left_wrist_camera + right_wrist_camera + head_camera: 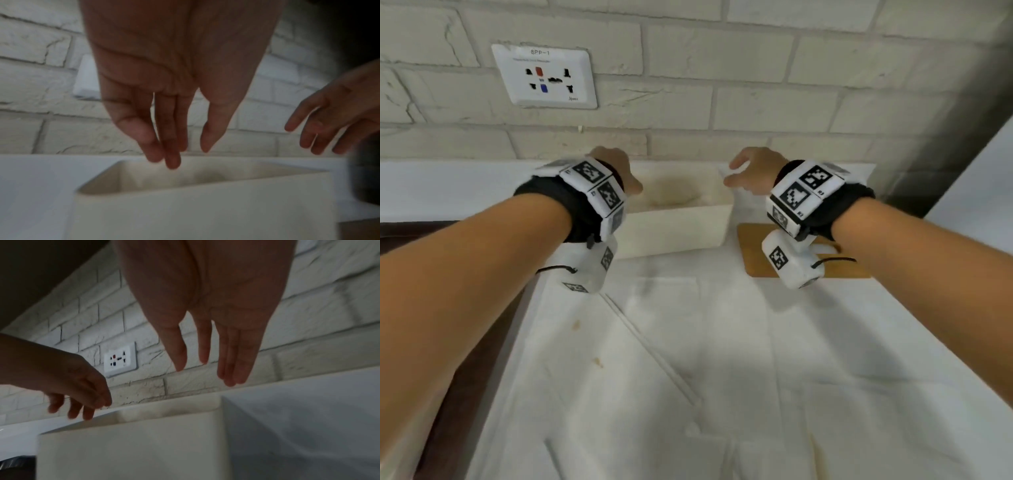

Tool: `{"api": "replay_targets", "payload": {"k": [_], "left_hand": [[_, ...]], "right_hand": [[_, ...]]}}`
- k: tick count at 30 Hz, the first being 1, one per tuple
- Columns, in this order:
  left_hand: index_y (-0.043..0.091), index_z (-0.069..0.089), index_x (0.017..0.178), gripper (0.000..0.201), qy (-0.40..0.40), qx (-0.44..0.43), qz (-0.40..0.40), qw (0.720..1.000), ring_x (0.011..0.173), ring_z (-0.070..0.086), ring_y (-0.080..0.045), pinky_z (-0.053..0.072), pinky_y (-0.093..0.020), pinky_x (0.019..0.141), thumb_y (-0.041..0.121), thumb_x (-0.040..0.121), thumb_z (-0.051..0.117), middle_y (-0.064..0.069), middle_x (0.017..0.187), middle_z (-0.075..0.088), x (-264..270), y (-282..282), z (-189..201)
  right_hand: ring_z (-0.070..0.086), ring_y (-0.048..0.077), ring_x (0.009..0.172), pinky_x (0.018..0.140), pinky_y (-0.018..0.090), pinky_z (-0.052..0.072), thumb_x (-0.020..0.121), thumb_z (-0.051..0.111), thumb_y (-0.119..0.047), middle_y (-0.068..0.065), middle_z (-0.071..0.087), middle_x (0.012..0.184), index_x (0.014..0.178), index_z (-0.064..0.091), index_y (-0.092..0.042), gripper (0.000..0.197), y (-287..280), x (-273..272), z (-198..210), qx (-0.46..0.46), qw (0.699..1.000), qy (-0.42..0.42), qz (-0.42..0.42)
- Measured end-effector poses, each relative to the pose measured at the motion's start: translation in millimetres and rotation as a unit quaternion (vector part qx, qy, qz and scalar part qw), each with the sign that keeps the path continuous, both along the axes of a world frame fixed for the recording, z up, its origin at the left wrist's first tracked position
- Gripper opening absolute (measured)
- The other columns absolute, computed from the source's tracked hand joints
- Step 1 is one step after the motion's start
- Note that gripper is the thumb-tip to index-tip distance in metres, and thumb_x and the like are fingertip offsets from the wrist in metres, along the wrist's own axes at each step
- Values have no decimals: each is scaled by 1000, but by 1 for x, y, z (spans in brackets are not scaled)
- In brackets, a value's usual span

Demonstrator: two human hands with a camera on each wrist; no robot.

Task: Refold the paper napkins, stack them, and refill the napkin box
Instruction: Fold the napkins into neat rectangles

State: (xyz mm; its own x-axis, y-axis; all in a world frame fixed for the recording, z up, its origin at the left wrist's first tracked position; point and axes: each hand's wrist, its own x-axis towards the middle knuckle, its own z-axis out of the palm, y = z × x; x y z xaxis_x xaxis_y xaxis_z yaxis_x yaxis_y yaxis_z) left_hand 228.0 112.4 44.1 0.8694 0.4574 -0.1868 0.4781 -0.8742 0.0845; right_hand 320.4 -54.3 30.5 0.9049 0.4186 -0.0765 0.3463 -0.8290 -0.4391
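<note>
A white open-topped napkin box [674, 233] stands at the back of the table against the brick wall. Its inside looks pale with a brownish patch; whether napkins lie in it I cannot tell. My left hand [625, 174] hovers over the box's left end, fingers [171, 159] hanging straight down and holding nothing. My right hand [743, 178] hovers over the right end, fingers [230, 374] also straight and empty. White paper sheets [705, 342] lie spread flat on the table in front of the box.
A wooden board or lid [755, 255] lies right of the box, under my right wrist. A white wall socket [544, 75] sits on the brick wall above left. The table's dark left edge [482, 342] runs beside the sheets.
</note>
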Motion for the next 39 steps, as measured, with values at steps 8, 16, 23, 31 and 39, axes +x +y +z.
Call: {"api": "replay_targets", "payload": {"k": [8,16,23,31,39], "left_hand": [[2,64,113,33,-26,-209,-86,974,103,61,-25,47,-35,94,25,92,53,-8,115,66,-51,-105,-23],[4,63,114,33,86,-257,-147,951,89,58,-16,47,-27,81,27,92,55,-1,103,64,-84,-186,-66],[8,60,117,38,133,-300,-124,936,90,58,-15,45,-20,73,32,88,62,2,101,62,-104,-198,-81],[10,55,123,45,61,-578,-51,812,107,63,-16,50,-23,91,28,83,67,-6,124,64,-127,-194,-79],[-4,51,126,43,-207,-625,131,741,97,62,-27,53,-34,84,18,90,59,-14,113,64,-151,-155,-78]], "right_hand": [[55,12,64,64,22,47,85,65,-14,3,61,84,100,64,-9,17,-156,-67,-31,-70,989,129,0],[54,15,91,85,27,46,69,77,-43,-10,51,94,121,50,-21,62,-213,-150,-81,-189,959,210,26],[55,15,70,59,19,41,76,74,-24,-2,58,81,88,63,-9,22,-221,-159,-90,-124,963,235,41],[65,7,70,64,17,57,83,64,-5,0,61,86,84,58,-17,14,-212,-154,-36,246,927,284,21],[63,22,61,55,28,57,93,54,-22,15,63,78,118,52,7,38,-131,-138,-38,231,936,255,-73]]}}
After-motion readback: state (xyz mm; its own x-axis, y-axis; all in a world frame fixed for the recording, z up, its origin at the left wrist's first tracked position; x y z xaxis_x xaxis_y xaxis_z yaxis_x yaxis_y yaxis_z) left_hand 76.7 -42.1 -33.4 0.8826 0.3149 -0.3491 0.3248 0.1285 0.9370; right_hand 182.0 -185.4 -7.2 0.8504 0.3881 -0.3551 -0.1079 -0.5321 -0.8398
